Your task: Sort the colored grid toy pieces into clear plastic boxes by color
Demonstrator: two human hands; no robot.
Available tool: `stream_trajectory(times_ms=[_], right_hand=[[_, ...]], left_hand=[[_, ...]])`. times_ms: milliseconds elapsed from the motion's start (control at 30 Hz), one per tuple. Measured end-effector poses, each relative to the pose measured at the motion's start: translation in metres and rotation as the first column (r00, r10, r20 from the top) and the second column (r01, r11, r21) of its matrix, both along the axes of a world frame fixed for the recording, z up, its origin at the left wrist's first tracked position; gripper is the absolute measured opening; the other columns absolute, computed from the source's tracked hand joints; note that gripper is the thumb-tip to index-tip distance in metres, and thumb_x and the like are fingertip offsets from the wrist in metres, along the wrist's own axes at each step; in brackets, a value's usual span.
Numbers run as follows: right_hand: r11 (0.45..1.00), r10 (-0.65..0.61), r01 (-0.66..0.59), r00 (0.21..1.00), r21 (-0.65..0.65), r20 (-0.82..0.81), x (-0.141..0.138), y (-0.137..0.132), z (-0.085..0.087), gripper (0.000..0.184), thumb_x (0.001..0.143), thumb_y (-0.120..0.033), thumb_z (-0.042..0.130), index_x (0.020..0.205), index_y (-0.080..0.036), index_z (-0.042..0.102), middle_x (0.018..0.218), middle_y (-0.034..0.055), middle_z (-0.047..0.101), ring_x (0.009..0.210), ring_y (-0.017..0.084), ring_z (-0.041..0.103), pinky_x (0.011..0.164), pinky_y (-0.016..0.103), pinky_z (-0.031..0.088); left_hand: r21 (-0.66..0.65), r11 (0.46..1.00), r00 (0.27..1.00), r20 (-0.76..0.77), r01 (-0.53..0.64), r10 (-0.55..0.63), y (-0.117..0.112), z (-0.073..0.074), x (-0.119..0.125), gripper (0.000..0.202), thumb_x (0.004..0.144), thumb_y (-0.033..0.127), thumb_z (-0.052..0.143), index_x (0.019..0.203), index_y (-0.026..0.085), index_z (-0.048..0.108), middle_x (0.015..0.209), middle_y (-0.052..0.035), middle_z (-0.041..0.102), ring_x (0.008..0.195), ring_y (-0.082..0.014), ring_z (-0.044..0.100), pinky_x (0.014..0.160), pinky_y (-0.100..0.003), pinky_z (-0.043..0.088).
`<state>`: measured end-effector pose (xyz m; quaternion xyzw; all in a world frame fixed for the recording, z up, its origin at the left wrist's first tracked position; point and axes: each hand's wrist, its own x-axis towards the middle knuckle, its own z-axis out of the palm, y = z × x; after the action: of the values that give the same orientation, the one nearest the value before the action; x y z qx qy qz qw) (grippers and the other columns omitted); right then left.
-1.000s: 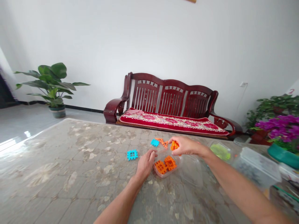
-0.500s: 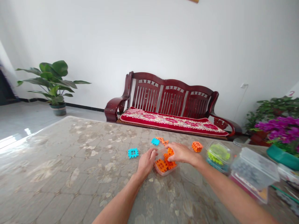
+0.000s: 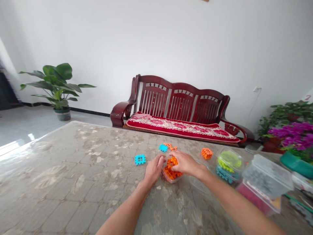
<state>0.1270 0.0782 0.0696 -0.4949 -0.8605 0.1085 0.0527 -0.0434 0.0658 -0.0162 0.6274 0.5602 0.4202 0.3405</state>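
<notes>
In the head view, a small clear plastic container (image 3: 170, 180) on the table holds several orange interlocking plastic blocks (image 3: 174, 173). My left hand (image 3: 154, 168) is closed at its left rim, the thumb along the edge. Reaching over from the right, my right hand (image 3: 184, 164) has its thumb and fingers around an orange lattice block (image 3: 173, 161) inside the container. Just behind lie a blue block (image 3: 163, 148) and some loose orange pieces (image 3: 170, 147). Another blue block (image 3: 140, 160), with a window-like centre, rests left of my left hand.
A stack of orange pieces (image 3: 206, 153) stands to the right. Beyond it are a clear tub of green and blue pieces (image 3: 228, 164) and stacked clear boxes (image 3: 267, 176). A transparent lid (image 3: 199, 184) lies beside my right forearm. A wooden bench (image 3: 181, 101) stands behind the table (image 3: 73, 182).
My right hand has shifted slightly left over the container, bringing the orange block with it. My left hand stays at the rim.
</notes>
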Motion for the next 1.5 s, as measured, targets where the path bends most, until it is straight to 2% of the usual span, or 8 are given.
stream_trajectory(times_ms=[300,500,633,800,1067,1233,1367,1500], right_hand=[[0.995,0.101,-0.1,0.989,0.01,-0.109,-0.011,-0.018,0.01,0.062,0.061,-0.034,0.076,0.12,-0.024,0.06,0.119,0.0067,0.063,0.11,0.026,0.056,0.094,0.035,0.043],[0.992,0.043,-0.066,0.979,-0.109,-0.2,0.005,-0.016,0.006,0.041,0.067,-0.028,0.07,0.108,-0.023,0.068,0.108,0.0053,0.068,0.101,0.023,0.06,0.091,0.034,0.044],[0.967,0.042,-0.111,0.957,-0.231,-0.286,0.009,-0.019,0.0,0.046,0.065,-0.027,0.071,0.111,-0.022,0.068,0.11,0.0044,0.068,0.1,0.024,0.061,0.09,0.033,0.046],[0.953,0.034,-0.136,0.935,-0.269,-0.352,0.009,-0.022,-0.002,0.04,0.069,-0.025,0.068,0.109,-0.022,0.069,0.11,0.0043,0.069,0.101,0.023,0.062,0.091,0.033,0.046],[0.998,0.044,-0.05,0.981,-0.026,-0.188,0.005,-0.026,-0.012,0.042,0.067,-0.014,0.064,0.108,-0.021,0.067,0.11,0.0062,0.065,0.103,0.022,0.059,0.091,0.031,0.043],[0.999,-0.024,0.017,0.973,-0.029,-0.229,0.006,-0.024,-0.013,0.03,0.071,-0.019,0.064,0.101,-0.022,0.069,0.101,0.0046,0.065,0.091,0.019,0.061,0.08,0.028,0.045],[0.992,-0.112,0.12,0.966,0.025,-0.231,0.011,-0.019,-0.007,0.026,0.073,-0.018,0.061,0.097,-0.023,0.069,0.101,0.004,0.065,0.094,0.019,0.061,0.083,0.029,0.044],[0.995,-0.098,0.102,0.981,0.018,-0.168,0.008,-0.019,-0.008,0.025,0.073,-0.019,0.062,0.096,-0.023,0.069,0.103,0.0044,0.065,0.095,0.02,0.061,0.084,0.03,0.044]], left_hand=[[0.056,0.998,0.999,0.046,0.007,-0.01,-0.002,-0.002,0.0,0.042,0.095,0.041,0.027,0.105,0.023,0.064,0.098,-0.0042,0.074,0.093,-0.0188,0.068,0.081,-0.025,0.048],[0.024,1.0,0.999,0.034,-0.005,0.004,-0.002,-0.002,0.0,0.041,0.094,0.04,0.029,0.11,0.022,0.062,0.098,-0.0047,0.074,0.096,-0.0194,0.067,0.084,-0.026,0.047],[0.034,0.999,0.999,0.037,-0.002,0.001,-0.001,-0.002,0.0,0.041,0.094,0.04,0.029,0.11,0.023,0.062,0.097,-0.0037,0.075,0.095,-0.019,0.068,0.084,-0.026,0.047],[0.044,0.999,1.0,0.027,0.001,-0.003,-0.003,-0.002,0.0,0.041,0.094,0.04,0.029,0.108,0.023,0.063,0.097,-0.0035,0.075,0.095,-0.0185,0.068,0.084,-0.026,0.047],[0.033,0.999,1.0,0.002,-0.01,0.01,-0.003,0.001,0.0,0.039,0.094,0.036,0.03,0.109,0.023,0.063,0.097,-0.0032,0.075,0.095,-0.0181,0.068,0.083,-0.024,0.047],[0.026,1.0,1.0,0.016,-0.004,0.004,-0.002,0.0,0.001,0.04,0.094,0.037,0.03,0.109,0.022,0.063,0.097,-0.0036,0.075,0.095,-0.0187,0.068,0.083,-0.025,0.047],[0.025,1.0,1.0,0.021,-0.01,0.01,-0.002,0.0,0.001,0.04,0.094,0.038,0.03,0.109,0.022,0.063,0.096,-0.0035,0.075,0.095,-0.0186,0.068,0.083,-0.025,0.048],[0.025,1.0,1.0,0.018,-0.007,0.007,-0.002,0.0,0.0,0.04,0.094,0.038,0.03,0.109,0.022,0.063,0.096,-0.0042,0.075,0.095,-0.019,0.068,0.083,-0.025,0.048]])
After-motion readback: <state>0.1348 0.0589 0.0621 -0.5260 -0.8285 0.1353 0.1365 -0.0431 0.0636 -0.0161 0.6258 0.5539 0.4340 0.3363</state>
